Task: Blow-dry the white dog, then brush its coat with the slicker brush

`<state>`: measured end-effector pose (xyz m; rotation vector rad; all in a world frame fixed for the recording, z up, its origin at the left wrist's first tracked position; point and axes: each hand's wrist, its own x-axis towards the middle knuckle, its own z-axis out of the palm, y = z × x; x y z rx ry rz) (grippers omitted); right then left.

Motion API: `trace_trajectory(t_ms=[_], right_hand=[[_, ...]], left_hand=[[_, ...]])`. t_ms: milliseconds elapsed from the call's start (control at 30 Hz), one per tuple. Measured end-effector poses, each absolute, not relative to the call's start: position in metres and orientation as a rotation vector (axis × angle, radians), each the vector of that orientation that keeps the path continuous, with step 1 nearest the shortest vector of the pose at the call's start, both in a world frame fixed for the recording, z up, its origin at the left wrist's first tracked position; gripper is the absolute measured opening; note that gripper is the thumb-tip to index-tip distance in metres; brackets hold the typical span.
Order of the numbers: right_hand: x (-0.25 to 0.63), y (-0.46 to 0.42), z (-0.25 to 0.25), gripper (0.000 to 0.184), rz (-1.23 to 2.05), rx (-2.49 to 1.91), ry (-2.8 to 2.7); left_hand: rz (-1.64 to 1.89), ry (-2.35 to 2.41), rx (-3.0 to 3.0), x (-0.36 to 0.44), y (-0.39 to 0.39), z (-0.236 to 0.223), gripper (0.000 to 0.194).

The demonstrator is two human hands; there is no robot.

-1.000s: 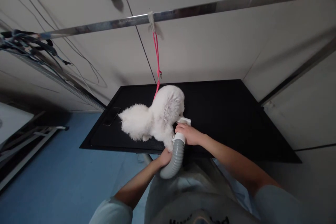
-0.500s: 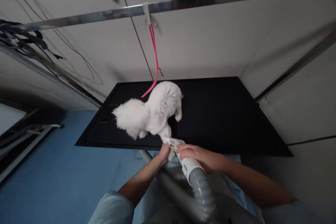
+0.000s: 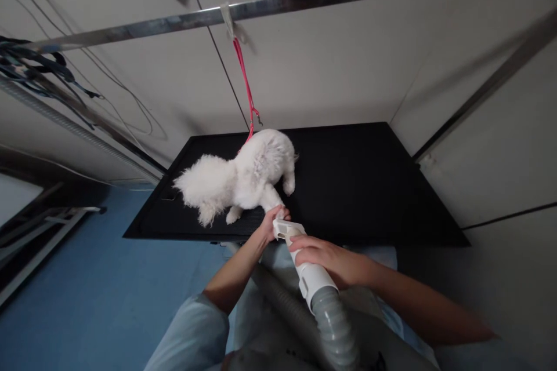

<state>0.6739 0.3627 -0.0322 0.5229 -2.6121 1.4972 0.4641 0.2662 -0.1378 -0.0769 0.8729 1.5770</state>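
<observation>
The white dog [image 3: 256, 171] is seen near the worktop's [image 3: 369, 185] front edge, left of its middle, its face hard to make out. Its foreleg is clamped in the left hand's [image 3: 273, 222] grip, the paw mostly hidden. The white nozzle [image 3: 310, 272] is enclosed by the right hand's [image 3: 322, 256] grip; its hose [image 3: 335, 324] is cut off below.

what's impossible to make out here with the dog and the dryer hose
All in the head view:
- dog's face: hidden by the fluffy fur of its head, seen from above
- held paw: mostly covered by the left hand
- grey hose: cut off by the bottom edge
- pink leash: lower end hidden behind the dog's back
- apron lettering: too dark and cut off at the bottom edge
</observation>
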Motion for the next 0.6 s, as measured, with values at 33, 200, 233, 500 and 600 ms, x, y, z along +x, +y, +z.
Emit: trace_trajectory(t_ms=[33, 200, 233, 500, 600], right_hand=[[0.675, 0.363, -0.03, 0.034, 1.488, 0.532, -2.608], [0.68, 0.367, -0.023, 0.03, 1.447, 0.524, -2.592], [0.681, 0.368, -0.022, 0.03, 1.444, 0.529, -2.583], [0.686, 0.364, -0.024, 0.029, 1.459, 0.5, -2.574], [0.687, 0.359, -0.027, 0.03, 1.462, 0.502, -2.554]], left_hand=[[1.591, 0.853, -0.088, 0.464, 0.268, -0.136, 0.037], [1.681, 0.765, -0.092, 0.464, 0.28, -0.127, 0.037], [1.679, 0.77, -0.088, 0.465, 0.282, -0.126, 0.038], [1.589, 0.969, 0.022, 0.465, 0.276, -0.127, 0.04], [1.56, 1.18, 0.079, 0.47, 0.277, -0.129, 0.04]])
